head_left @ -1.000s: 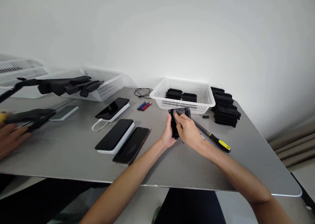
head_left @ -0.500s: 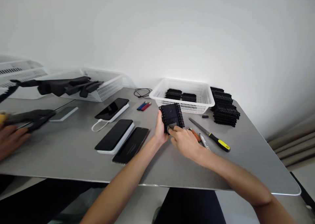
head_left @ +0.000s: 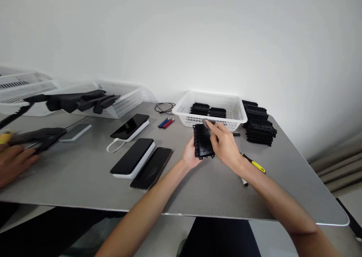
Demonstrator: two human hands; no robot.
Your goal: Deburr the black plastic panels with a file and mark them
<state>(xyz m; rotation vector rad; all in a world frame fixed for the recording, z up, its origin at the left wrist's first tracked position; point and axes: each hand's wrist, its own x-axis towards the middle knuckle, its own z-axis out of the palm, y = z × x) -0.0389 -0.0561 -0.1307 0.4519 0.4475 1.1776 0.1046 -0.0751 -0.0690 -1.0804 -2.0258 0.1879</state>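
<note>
My left hand [head_left: 191,154] is closed round the left and lower side of a black plastic plate [head_left: 203,143] with toothed edges, holding it tilted above the table. At the plate's top edge my right hand [head_left: 224,142] pinches something small and dark grey [head_left: 208,123]; its kind is too small to tell. The right hand covers the plate's right side. Just behind the plate stands a white basket [head_left: 185,119] with similar black plates [head_left: 217,112] in it. Partly behind my right forearm lies a file [head_left: 258,166] with a black and yellow handle, and a white marker [head_left: 244,182].
Stacked black plates [head_left: 260,127] stand right of the basket. Left of my arms lie a dark flat phone [head_left: 151,166], phones on white blocks [head_left: 132,157], two lighters [head_left: 166,123] and a cable [head_left: 164,108]. Another person's hand [head_left: 17,162] works at far left near black parts [head_left: 76,100].
The plate has turned in my left hand and shifted slightly right. My right hand has moved from its lower edge up to its top edge, still pinching the small grey thing.
</note>
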